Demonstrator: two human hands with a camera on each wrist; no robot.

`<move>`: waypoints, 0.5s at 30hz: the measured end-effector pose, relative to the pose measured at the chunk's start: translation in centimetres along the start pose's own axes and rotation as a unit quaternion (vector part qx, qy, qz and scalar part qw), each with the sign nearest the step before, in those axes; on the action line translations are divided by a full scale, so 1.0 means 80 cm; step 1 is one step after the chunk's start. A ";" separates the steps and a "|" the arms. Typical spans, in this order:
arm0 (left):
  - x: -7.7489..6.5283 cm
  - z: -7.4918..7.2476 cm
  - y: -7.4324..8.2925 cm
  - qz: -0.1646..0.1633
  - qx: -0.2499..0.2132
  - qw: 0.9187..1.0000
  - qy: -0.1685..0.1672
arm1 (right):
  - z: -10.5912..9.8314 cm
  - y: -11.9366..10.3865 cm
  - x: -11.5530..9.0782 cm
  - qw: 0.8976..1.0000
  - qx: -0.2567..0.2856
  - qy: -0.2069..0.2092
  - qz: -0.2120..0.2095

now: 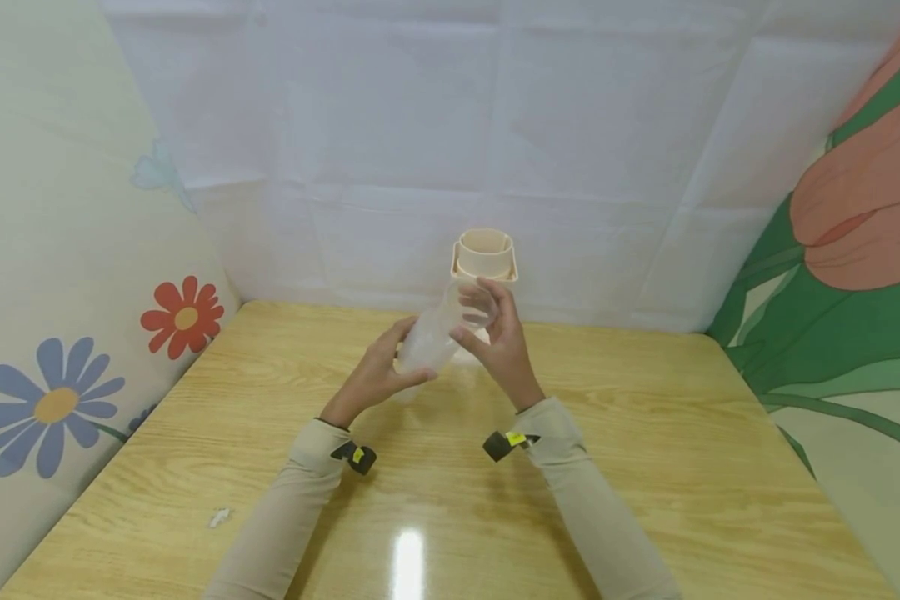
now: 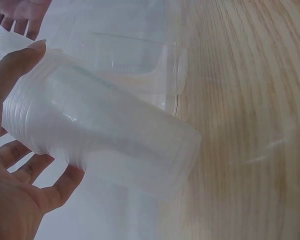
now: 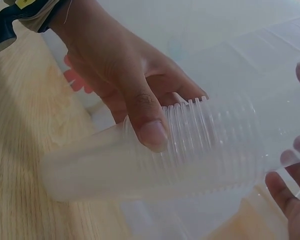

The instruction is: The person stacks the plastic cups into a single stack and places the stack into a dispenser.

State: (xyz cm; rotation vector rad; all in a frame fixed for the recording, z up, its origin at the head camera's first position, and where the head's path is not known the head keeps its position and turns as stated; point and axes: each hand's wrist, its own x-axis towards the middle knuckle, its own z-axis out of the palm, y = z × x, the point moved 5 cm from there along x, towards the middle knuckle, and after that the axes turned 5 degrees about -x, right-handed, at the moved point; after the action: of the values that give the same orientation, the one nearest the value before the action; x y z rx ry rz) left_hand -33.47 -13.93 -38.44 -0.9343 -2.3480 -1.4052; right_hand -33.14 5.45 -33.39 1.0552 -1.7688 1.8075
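Observation:
My left hand (image 1: 378,367) grips a stack of clear plastic cups (image 1: 426,340), held tilted above the table. In the left wrist view, the cup stack (image 2: 110,120) points its closed end down to the right, with my left thumb and fingers around the rim end. The ribbed rims (image 3: 195,130) show in the right wrist view, under my left hand (image 3: 135,85). My right hand (image 1: 501,342) holds the upper, open end, thumb and fingers on either side of it. A clear cup wall (image 3: 285,100) extends beyond the rims towards my right fingers (image 3: 296,192).
Behind my hands stands a cream holder (image 1: 486,257) with a round opening on top. A clear cylinder (image 2: 135,60) rises from the wooden table (image 1: 630,467) beside the stack. A white cloth (image 1: 390,167) hangs at the back; flowered cloths flank both sides.

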 end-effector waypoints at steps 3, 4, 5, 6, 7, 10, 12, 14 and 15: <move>0.001 0.000 -0.001 0.001 -0.001 1.000 0.001 | 0.001 0.001 0.001 1.000 -0.003 -0.001 0.006; 0.001 0.000 -0.001 0.001 -0.001 1.000 0.002 | 0.001 0.001 0.001 1.000 -0.005 -0.001 0.008; 0.001 0.000 -0.002 0.002 0.000 1.000 0.003 | 0.001 0.001 0.001 1.000 -0.007 -0.002 0.011; 0.001 0.000 -0.002 0.003 -0.001 1.000 0.004 | 0.002 0.002 0.000 1.000 -0.008 -0.003 0.013; 0.001 0.000 -0.001 0.005 -0.001 1.000 0.004 | 0.002 0.002 0.000 1.000 -0.008 -0.004 0.015; 0.000 0.000 -0.001 0.012 -0.003 1.000 0.006 | 0.003 0.004 -0.002 1.000 -0.007 -0.005 0.016; 0.000 0.000 0.000 0.013 -0.004 1.000 0.006 | 0.003 0.006 -0.003 1.000 -0.009 -0.004 0.017; 0.000 0.001 0.000 0.013 -0.003 1.000 0.006 | 0.003 0.008 -0.003 1.000 -0.012 -0.004 0.019; 0.000 0.001 0.000 0.012 -0.002 1.000 0.005 | 0.003 0.009 -0.004 1.000 -0.015 -0.004 0.021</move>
State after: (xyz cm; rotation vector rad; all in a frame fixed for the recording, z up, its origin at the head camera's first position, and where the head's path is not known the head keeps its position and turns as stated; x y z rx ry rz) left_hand -33.46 -13.88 -38.47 -0.9497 -2.3200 -1.4037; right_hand -33.42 5.22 -34.07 1.0232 -1.8302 1.7977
